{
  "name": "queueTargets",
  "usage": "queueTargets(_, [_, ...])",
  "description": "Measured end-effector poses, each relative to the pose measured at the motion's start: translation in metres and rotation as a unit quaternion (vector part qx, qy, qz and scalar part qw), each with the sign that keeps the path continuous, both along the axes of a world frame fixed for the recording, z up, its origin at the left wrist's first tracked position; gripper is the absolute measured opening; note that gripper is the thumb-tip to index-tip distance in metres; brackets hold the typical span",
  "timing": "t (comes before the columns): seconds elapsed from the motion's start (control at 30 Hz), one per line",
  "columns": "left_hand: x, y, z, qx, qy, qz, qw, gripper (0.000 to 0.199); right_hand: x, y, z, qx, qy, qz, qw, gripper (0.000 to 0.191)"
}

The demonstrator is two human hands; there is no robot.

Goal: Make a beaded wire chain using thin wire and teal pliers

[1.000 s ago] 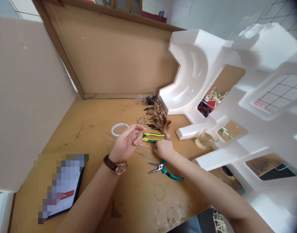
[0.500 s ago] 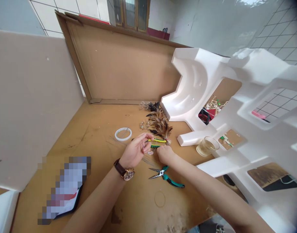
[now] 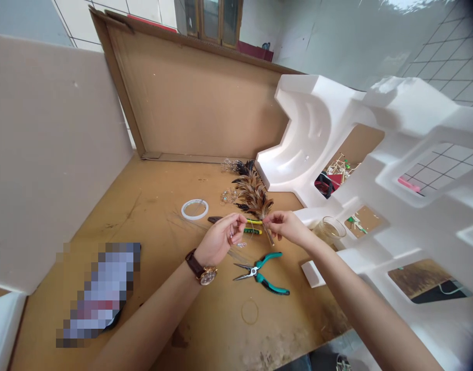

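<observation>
My left hand (image 3: 221, 241), with a watch on the wrist, is closed in a pinch at the middle of the table. To its right, my right hand (image 3: 286, 226) pinches too, beside the lower end of a bundle of brown and black feathers (image 3: 255, 188). A thin, wire-like strand (image 3: 252, 238) curves between the hands, very faint. Behind and below the fingers lie pliers with yellow and green handles (image 3: 253, 231), partly covered. Small clear beads (image 3: 241, 245) lie beneath my left fingers. Nearer to me, teal-handled needle-nose pliers (image 3: 273, 286) rest with jaws spread.
A white ring-shaped spool (image 3: 195, 218) lies left of my hands, a thin yellowish loop (image 3: 242, 312) in front. A blurred phone (image 3: 100, 299) is at left. White moulded foam (image 3: 306, 149) stands at right around a glass of liquid (image 3: 329, 234); a cardboard panel (image 3: 205, 103) stands behind.
My right hand has lifted and moved right, away from my left hand, uncovering the teal pliers' upper handle and the feather stems. My left hand has barely shifted.
</observation>
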State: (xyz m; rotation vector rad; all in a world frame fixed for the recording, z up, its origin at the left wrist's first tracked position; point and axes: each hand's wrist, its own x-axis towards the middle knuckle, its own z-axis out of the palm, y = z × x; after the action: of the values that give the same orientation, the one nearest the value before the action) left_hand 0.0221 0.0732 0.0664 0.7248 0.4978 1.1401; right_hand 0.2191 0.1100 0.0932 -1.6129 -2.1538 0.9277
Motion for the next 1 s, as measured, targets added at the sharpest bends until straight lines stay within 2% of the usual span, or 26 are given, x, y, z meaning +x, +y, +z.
queueTargets(0.17, [0.007, -0.005, -0.003, 0.010, 0.010, -0.044, 0.999, 0.023, -0.006, -0.010, 0.025, 0.064, 0.068, -0.018, 0.995, 0.021])
queueTargets(0.27, [0.010, -0.007, -0.004, 0.022, 0.012, -0.078, 0.997, 0.023, -0.013, -0.017, 0.033, 0.035, 0.113, -0.009, 0.993, 0.021])
queueTargets(0.37, [0.011, -0.008, -0.004, 0.029, 0.009, -0.087, 0.996, 0.025, -0.017, -0.021, 0.034, -0.008, 0.163, -0.013, 0.987, 0.020])
queueTargets(0.57, [0.013, -0.008, -0.006, 0.046, 0.014, -0.065, 0.997, 0.025, -0.015, -0.021, 0.036, -0.039, 0.246, -0.012, 0.968, 0.023])
queueTargets(0.77, [0.014, -0.008, -0.006, 0.067, 0.017, -0.020, 0.997, 0.010, -0.010, -0.017, 0.036, -0.093, 0.341, -0.040, 0.935, 0.025])
queueTargets(0.9, [0.013, -0.008, -0.007, 0.083, -0.016, -0.056, 0.995, 0.019, -0.006, -0.016, 0.033, -0.136, 0.384, -0.052, 0.912, 0.023])
queueTargets(1.0, [0.013, -0.007, -0.009, 0.063, -0.036, -0.081, 0.994, 0.019, -0.005, -0.016, 0.031, -0.151, 0.393, -0.046, 0.906, 0.023])
